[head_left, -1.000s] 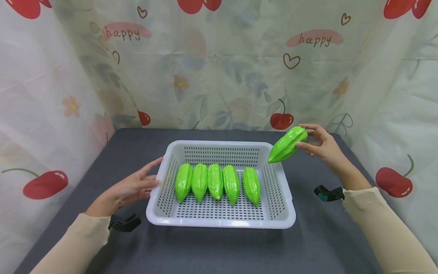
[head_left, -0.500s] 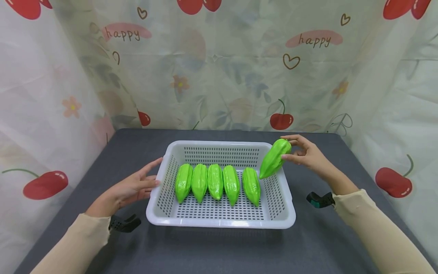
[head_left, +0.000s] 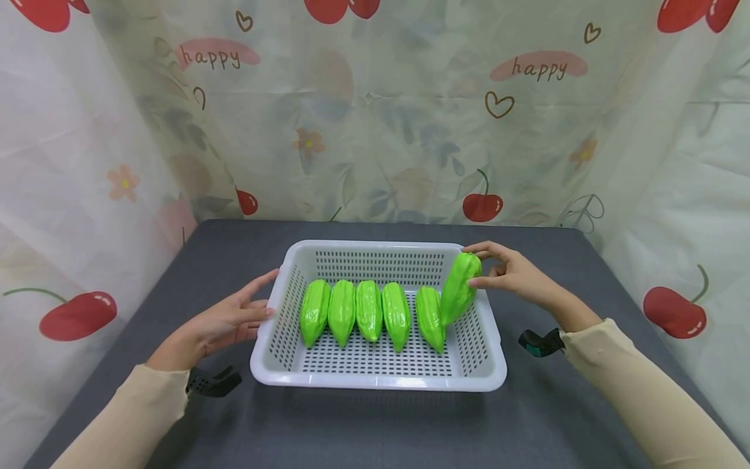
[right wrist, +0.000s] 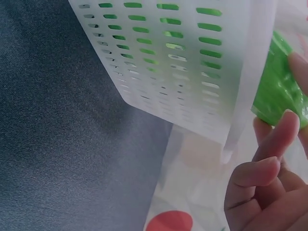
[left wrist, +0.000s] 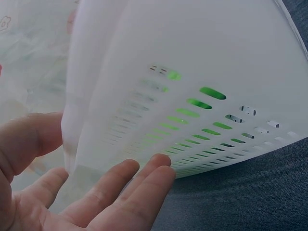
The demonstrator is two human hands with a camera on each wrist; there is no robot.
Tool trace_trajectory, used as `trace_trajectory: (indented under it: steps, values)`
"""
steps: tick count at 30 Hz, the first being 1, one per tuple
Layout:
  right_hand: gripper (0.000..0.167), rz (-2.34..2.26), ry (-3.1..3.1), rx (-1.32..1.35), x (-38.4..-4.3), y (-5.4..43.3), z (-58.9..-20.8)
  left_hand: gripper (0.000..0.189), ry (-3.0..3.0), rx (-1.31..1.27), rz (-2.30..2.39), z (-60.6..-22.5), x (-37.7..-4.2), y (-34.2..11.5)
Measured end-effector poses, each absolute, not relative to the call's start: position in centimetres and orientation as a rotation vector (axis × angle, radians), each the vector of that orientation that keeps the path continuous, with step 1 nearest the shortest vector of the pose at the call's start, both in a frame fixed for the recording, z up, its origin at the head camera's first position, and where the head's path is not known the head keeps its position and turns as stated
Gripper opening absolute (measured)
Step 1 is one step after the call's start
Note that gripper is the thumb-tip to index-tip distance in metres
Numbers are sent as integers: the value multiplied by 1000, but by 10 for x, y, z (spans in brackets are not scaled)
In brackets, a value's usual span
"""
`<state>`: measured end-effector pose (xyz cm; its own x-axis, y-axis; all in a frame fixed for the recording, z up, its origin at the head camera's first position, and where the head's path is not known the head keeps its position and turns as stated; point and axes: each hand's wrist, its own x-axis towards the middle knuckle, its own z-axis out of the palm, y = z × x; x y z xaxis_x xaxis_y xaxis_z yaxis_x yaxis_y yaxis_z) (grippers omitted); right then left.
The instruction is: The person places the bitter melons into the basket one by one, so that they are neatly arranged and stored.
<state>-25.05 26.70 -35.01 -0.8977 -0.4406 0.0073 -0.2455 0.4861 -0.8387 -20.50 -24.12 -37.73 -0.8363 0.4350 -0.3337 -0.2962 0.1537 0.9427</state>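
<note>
A white slotted plastic basket (head_left: 375, 382) stands on the dark table. Several glossy bright green, ridged, pointed vegetables (head_left: 369, 311) lie side by side in it. At the basket's right end, my right hand (head_left: 506, 273) pinches one more green vegetable (head_left: 460, 286) by its upper end, between thumb and fingers. That vegetable hangs tilted inside the right wall, its tip beside the rightmost lying one. Its top shows above the rim in the right wrist view (right wrist: 279, 86). My left hand (head_left: 225, 324) rests its extended fingers against the basket's left side. Green shows through the slots (left wrist: 211, 93) in the left wrist view.
The dark grey table (head_left: 375, 430) extends around the basket. A printed curtain (head_left: 375, 130) with cherries and lettering hangs behind and on both sides. A black band with a small device (head_left: 539, 343) is on the right wrist, another (head_left: 213, 382) on the left.
My right hand has carried the green vegetable left and down, from above the basket's right rear corner to inside its right wall. The left hand and the basket have stayed put.
</note>
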Motion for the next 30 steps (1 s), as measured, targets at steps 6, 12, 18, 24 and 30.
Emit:
trace_trajectory:
  steps: [6,12,18,24,30]
  values:
    - [60,-1218,2550,-593,-253,261,-351,89,1892,134,1738,-378,-205,-241]
    - [61,-1081,2607,-597,-254,255,-352,89,1887,129,1744,-379,-206,-241]
    - [62,-1002,2625,-563,-253,250,-353,89,1891,137,1745,-379,-206,-241]
    - [61,-928,2638,-589,-253,245,-350,89,1889,155,1740,-378,-205,-242]
    - [54,-869,2664,-604,-253,242,-349,89,1889,153,1742,-378,-205,-241]
